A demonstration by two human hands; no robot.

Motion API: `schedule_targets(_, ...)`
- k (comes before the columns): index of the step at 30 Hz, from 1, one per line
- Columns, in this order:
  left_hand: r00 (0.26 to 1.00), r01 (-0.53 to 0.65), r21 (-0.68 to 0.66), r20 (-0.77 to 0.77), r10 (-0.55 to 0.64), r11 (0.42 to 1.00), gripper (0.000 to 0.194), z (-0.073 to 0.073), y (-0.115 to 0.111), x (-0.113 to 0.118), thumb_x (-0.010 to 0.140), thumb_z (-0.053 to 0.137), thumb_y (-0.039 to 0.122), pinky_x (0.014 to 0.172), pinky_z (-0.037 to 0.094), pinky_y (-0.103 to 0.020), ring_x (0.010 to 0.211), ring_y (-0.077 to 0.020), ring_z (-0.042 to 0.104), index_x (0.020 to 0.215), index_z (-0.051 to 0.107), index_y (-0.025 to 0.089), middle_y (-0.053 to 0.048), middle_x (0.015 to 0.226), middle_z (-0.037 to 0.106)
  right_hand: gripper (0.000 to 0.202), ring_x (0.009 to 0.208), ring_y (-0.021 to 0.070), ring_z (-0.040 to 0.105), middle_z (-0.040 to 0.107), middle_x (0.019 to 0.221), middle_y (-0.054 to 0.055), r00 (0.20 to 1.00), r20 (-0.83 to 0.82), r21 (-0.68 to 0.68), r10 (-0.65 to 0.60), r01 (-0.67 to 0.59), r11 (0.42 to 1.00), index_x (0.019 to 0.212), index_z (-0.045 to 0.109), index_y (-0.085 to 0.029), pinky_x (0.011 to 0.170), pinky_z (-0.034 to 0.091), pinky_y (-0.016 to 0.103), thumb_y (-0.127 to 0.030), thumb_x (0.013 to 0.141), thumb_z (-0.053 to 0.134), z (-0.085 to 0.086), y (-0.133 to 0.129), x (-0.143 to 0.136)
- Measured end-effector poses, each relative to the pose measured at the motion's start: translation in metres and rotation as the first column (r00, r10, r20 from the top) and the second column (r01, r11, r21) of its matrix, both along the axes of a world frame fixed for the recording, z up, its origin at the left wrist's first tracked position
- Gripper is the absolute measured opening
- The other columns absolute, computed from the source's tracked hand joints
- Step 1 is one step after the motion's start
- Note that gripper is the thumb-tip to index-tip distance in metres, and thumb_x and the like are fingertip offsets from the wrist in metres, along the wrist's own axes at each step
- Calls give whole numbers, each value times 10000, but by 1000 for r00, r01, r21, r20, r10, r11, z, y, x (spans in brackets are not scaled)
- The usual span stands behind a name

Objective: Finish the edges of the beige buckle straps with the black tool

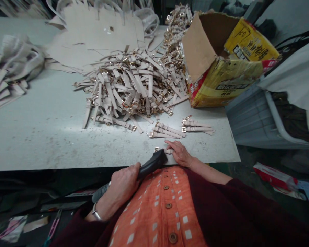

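Observation:
My left hand is wrapped round the grip of a black hand-held tool that has a grey ribbed hose or sleeve behind it; its exact kind I cannot tell. The tool's wide head is over a pale strap with a gold buckle near the table's front edge and hides part of it. The fingers of my right hand hold that strap against the tabletop. Just beyond lie several similar buckle straps in a fan, with a second small group to their right.
A large heap of buckle straps covers the table's middle. Behind it are flat pale pieces. An open yellow carton stands at the right, beside a grey bin. More pale strips lie far left.

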State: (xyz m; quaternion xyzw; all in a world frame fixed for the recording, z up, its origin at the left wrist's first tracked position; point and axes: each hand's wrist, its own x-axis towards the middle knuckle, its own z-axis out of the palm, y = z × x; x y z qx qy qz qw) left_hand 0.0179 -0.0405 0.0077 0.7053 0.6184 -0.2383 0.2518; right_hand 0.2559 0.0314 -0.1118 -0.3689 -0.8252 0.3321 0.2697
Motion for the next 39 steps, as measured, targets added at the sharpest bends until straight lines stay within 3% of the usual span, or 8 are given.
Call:
schedule_targets(7, 998, -43, 29, 36, 42, 999, 241, -11, 7, 14, 796, 420, 304, 697, 434, -312, 856, -227, 629, 1005, 492, 208, -96, 906, 663, 645, 897, 210, 471, 562, 977, 81, 1000, 19, 11, 12, -12, 1000, 1290, 405, -153, 815, 394, 370, -56, 653, 383, -2, 3, 2)
schedule_targets(13, 987, -136, 50, -74, 139, 989, 291, -2, 5, -22, 773, 412, 305, 648, 428, -282, 818, -218, 633, 1039, 500, 227, -74, 875, 671, 609, 920, 223, 481, 574, 995, 85, 999, 51, 44, 13, -16, 999, 1272, 418, -165, 826, 396, 380, -100, 669, 482, 0, 2, -1)
schedule_targets(17, 993, -80, 46, -83, 83, 996, 301, -3, 5, -35, 747, 427, 271, 647, 425, -280, 822, -219, 633, 1033, 509, 227, -77, 879, 669, 498, 912, 227, 497, 586, 972, 88, 997, 82, 64, -15, 10, 998, 1214, 471, -172, 823, 394, 384, -190, 727, 574, -1, 2, -3)
schedule_targets(22, 1000, -12, 65, 4, 11, 998, 351, -17, 12, -22, 727, 447, 251, 678, 435, -297, 840, -227, 633, 1071, 504, 219, -86, 888, 673, 422, 899, 223, 512, 595, 967, 88, 996, 72, 85, -43, 37, 996, 1159, 502, -174, 797, 405, 372, -206, 747, 592, -5, 2, -7)
schedule_targets(27, 994, -72, 75, 89, 65, 995, 343, -21, 15, -14, 736, 448, 268, 675, 433, -274, 840, -209, 636, 1072, 508, 234, -63, 870, 679, 404, 879, 208, 523, 596, 954, 74, 998, 16, 115, -67, 64, 991, 1127, 513, -178, 785, 434, 352, -160, 726, 568, 2, 4, -5)
schedule_targets(31, 990, -130, 77, 59, 126, 988, 331, -15, 11, -24, 748, 443, 290, 662, 425, -267, 836, -211, 637, 1071, 502, 245, -52, 864, 680, 312, 869, 197, 528, 603, 918, 58, 978, -2, 181, -210, 207, 961, 1089, 540, -194, 815, 428, 359, -176, 778, 543, 25, 24, 21)
schedule_targets(34, 984, -173, 76, 49, 170, 982, 301, -13, 7, -33, 755, 436, 309, 658, 421, -260, 841, -209, 637, 1042, 506, 249, -47, 854, 677, 246, 892, 206, 517, 611, 942, 68, 925, -12, 274, -380, 369, 888, 1044, 570, -202, 821, 413, 357, -204, 798, 561, 41, 55, 55)
schedule_targets(39, 980, -197, 89, 41, 194, 976, 279, -14, -2, -38, 749, 430, 317, 652, 419, -264, 817, -207, 641, 1008, 511, 253, -40, 832, 677, 147, 907, 216, 497, 607, 873, 77, 884, -19, 332, -467, 446, 831, 960, 611, -211, 819, 374, 367, -265, 846, 536, 42, 97, 98)
